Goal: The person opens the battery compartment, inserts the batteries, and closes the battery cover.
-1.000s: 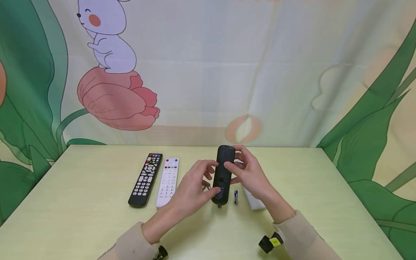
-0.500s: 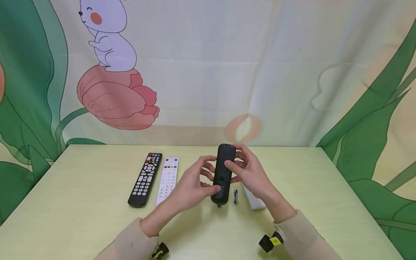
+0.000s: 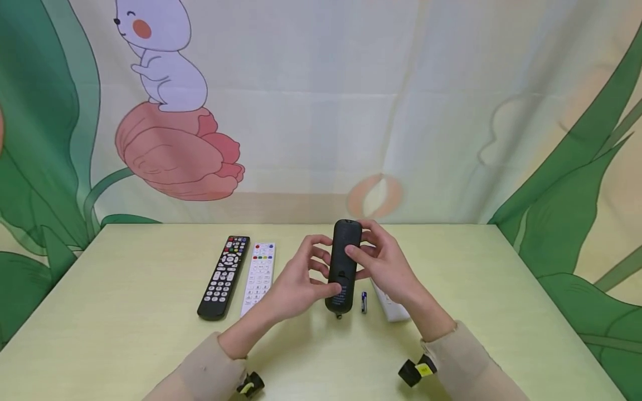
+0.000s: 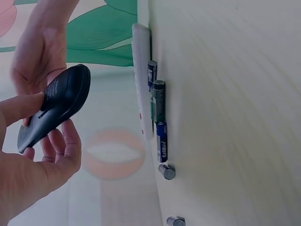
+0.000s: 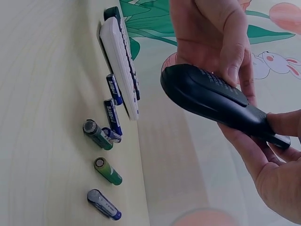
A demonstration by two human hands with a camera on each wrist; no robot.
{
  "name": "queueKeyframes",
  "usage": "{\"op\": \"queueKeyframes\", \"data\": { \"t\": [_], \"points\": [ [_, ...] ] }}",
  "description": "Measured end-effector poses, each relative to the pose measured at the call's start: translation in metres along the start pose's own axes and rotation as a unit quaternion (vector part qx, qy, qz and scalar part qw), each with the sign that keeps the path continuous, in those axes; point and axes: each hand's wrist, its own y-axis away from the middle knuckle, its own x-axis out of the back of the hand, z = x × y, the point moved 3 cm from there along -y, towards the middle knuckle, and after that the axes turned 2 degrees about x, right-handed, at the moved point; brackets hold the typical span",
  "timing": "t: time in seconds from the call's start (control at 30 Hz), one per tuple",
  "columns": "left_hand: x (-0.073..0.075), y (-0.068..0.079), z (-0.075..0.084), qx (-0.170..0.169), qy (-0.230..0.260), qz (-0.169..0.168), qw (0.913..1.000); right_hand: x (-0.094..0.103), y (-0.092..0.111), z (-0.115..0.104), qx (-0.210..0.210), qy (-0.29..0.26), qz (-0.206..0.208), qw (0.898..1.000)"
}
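Observation:
A black remote control [image 3: 343,262] is held upright above the table, its back with small printed text turned toward me. My left hand [image 3: 300,281] grips its lower part: the thumb presses on the printed area of the battery cover [image 5: 218,84], and the fingers curl around the left side. My right hand [image 3: 388,267] pinches the upper part, thumb on the back and fingers behind the right edge. In the right wrist view a raised edge shows on the cover. Below the remote, a blue battery [image 3: 364,302] lies on the table. The button side is hidden.
Left of the hands lie a black remote [image 3: 224,278] and a white remote [image 3: 258,275], buttons up. Another white remote [image 3: 391,306] lies partly under the right forearm. Several loose batteries, including a green one [image 5: 107,171], are spread on the table [image 3: 125,312]. A printed curtain [image 3: 301,111] hangs behind.
The held remote has risen slightly. My left thumb stays pressed on the lower back, and a dark notch by the cover's upper edge looks smaller. My right hand keeps its hold.

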Motion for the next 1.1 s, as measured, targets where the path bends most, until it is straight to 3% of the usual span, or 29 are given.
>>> {"op": "queueKeyframes", "data": {
  "t": [0.7,0.97,1.1],
  "points": [
    [-0.0040,0.0016,-0.0004,0.011,-0.004,0.020,0.9997,-0.0049,-0.0018,-0.0009,0.002,0.022,0.004,1.000],
    [-0.0052,0.0045,-0.0016,0.010,-0.018,0.024,0.9995,0.0019,-0.0012,0.0038,-0.010,-0.011,0.015,1.000],
    [-0.0065,0.0054,0.0011,-0.008,-0.042,0.027,0.9987,0.0044,-0.0015,0.0047,-0.007,-0.026,0.025,0.999]
  ]
}}
